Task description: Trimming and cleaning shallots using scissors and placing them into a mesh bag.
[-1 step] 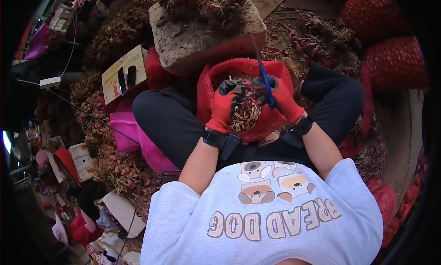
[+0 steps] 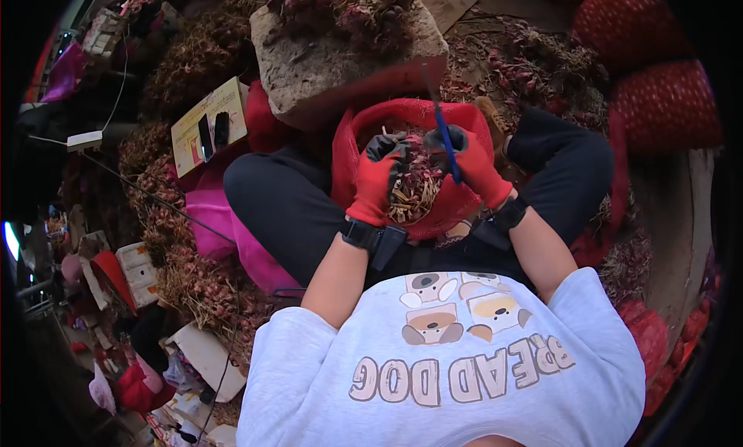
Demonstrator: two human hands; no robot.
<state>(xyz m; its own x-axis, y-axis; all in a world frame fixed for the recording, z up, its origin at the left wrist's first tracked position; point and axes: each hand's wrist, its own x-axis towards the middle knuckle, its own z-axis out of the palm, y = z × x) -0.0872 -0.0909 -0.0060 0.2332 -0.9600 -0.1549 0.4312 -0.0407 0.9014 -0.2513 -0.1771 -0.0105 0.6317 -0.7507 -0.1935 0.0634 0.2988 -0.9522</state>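
In a red-and-black glove, my right hand [image 2: 464, 149] is closed around blue-handled scissors [image 2: 444, 130], whose blurred blades point away from me. Just to its left, my gloved left hand [image 2: 383, 168] has its fingers curled together. A small pale tip pokes out above them, but what they pinch is hidden. Both hands are over a red mesh sack [image 2: 352, 130], held open between my crossed legs. Dry reddish skins and straw-coloured stem bits [image 2: 414, 191] lie inside it.
A stone-like block [image 2: 309, 68] beyond the sack bears dried shallot bunches [image 2: 371, 13]. More bunches [image 2: 209, 284] are heaped on the left, near a flat box [image 2: 190, 141] with two dark phone-like things. Full red sacks [image 2: 662, 106] stand at the far right.
The scissors have shifted very slightly and their blades look more blurred. Both hands stay almost in the same place.
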